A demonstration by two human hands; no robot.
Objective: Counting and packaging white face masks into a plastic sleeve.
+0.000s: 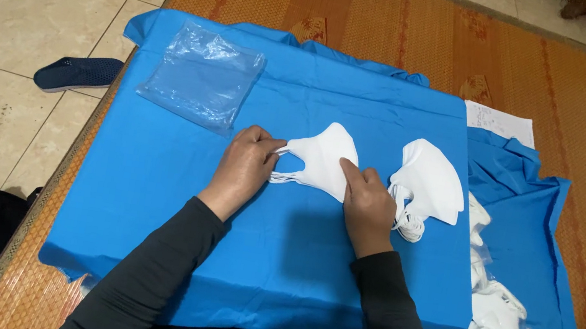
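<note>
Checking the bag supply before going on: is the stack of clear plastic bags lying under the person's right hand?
No, the clear plastic bags lie at the far left of the blue cloth, apart from the right hand.

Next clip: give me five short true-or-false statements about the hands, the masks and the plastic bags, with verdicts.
1. Both hands touch one white face mask. True.
2. The left hand pinches the mask's ear-loop end. True.
3. The stack of clear plastic bags lies right of the hands. False: it lies to their upper left.
4. The second pile of masks sits under the right hand. False: it lies beside it, untouched.
5. The blue cloth covers the work surface. True.
</note>
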